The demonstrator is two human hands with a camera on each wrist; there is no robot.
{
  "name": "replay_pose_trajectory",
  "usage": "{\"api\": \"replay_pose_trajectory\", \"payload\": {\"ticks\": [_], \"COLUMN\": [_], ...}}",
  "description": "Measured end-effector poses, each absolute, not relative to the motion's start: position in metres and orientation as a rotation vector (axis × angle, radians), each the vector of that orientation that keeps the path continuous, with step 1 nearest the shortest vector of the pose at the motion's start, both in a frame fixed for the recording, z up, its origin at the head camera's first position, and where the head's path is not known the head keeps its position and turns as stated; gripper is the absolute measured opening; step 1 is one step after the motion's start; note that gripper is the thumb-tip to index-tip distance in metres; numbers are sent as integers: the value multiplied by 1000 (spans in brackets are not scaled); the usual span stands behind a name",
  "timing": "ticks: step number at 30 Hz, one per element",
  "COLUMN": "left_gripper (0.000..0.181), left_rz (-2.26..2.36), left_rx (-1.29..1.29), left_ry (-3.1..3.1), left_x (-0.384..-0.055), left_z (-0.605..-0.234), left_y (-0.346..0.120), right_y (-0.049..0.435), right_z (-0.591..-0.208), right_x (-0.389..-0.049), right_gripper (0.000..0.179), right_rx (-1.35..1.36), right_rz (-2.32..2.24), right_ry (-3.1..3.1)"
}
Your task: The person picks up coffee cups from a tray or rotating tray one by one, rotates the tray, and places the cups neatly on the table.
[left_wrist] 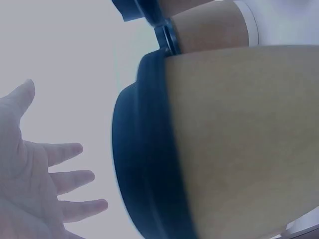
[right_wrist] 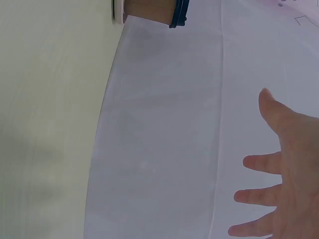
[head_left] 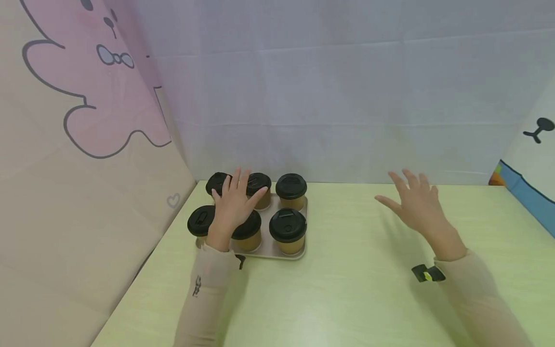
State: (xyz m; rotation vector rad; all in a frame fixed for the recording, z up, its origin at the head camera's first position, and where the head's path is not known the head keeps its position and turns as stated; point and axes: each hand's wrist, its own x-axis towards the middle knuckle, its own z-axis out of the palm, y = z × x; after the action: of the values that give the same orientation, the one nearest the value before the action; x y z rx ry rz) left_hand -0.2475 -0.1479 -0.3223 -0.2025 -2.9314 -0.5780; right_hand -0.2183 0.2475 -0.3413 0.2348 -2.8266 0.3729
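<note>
Several brown paper cups with black lids stand upright in two rows on a pale tray [head_left: 265, 254] at the table's left rear. My left hand [head_left: 234, 207], fingers spread, hovers over the cups and hides parts of them. In the left wrist view, one paper cup [left_wrist: 239, 134] fills much of the picture, apart from the left hand [left_wrist: 30, 174]. My right hand [head_left: 418, 205] hangs above the table with its fingers spread and holds nothing. One paper cup [right_wrist: 149, 10] shows at the top of the right wrist view, away from the right hand [right_wrist: 294, 179].
The light yellow table [head_left: 338, 289] ends at a hanging white cloth [head_left: 329, 106] behind. At the left, another cloth [head_left: 86, 217] with a pink cartoon figure drops along the table edge. A printed cloth [head_left: 533, 168] hangs at the right.
</note>
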Motion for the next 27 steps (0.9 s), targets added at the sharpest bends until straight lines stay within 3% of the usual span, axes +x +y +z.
{"api": "replay_pose_trajectory", "payload": {"ticks": [22,27], "left_gripper": [53,40], "left_rz": [-859,-851], "left_rx": [-302,-377], "left_ry": [-2461,-2335], "left_x": [-237,-237], "left_z": [-345,-347], "left_y": [-141,-139], "right_y": [219,212], "right_z": [-364,-369], "right_x": [-221,-223], "right_gripper": [53,52], "right_rx": [381,365], "right_rz": [519,579], "right_ry": [-2552,-2419]}}
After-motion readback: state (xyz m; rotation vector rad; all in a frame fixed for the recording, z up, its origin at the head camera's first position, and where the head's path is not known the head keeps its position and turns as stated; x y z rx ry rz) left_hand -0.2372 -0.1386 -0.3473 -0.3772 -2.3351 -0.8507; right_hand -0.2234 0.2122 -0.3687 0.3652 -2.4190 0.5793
